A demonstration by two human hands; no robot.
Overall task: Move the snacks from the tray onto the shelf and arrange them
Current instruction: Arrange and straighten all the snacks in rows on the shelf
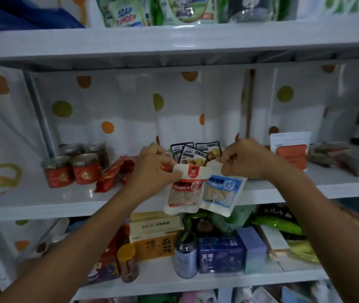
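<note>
My left hand pinches the top of a white peanut packet with a red label. Beside it, my right hand pinches the top of a matching packet with a blue label. Both packets hang side by side over the front edge of the white middle shelf. Just behind them on the shelf stand three dark snack pouches. No tray is in view.
On the middle shelf, red-labelled jars and red wrappers lie to the left; a white-and-orange packet and flat bags to the right. The shelf below holds boxes, a can and a bottle. Soap powder bags are above.
</note>
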